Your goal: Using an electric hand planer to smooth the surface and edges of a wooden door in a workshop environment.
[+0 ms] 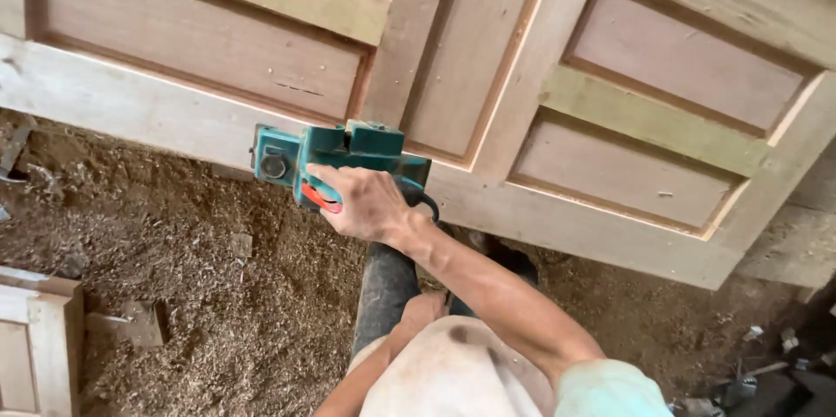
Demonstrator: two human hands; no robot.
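Planing the door edge, right hand [366,204] driving.
I'm gripping the teal power planer [335,160] by its handle, riding the panelled wooden door [540,208] rail; heavy, rigid tool. Left hand [420,312] resting on my knee, grasp unclear.

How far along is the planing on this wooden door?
Done: the panelled door is assembled, and wood shavings cover the floor. In hand: the right hand grips a green electric planer on the door's edge. The left hand rests by the leg. How much edge remains is unclear.
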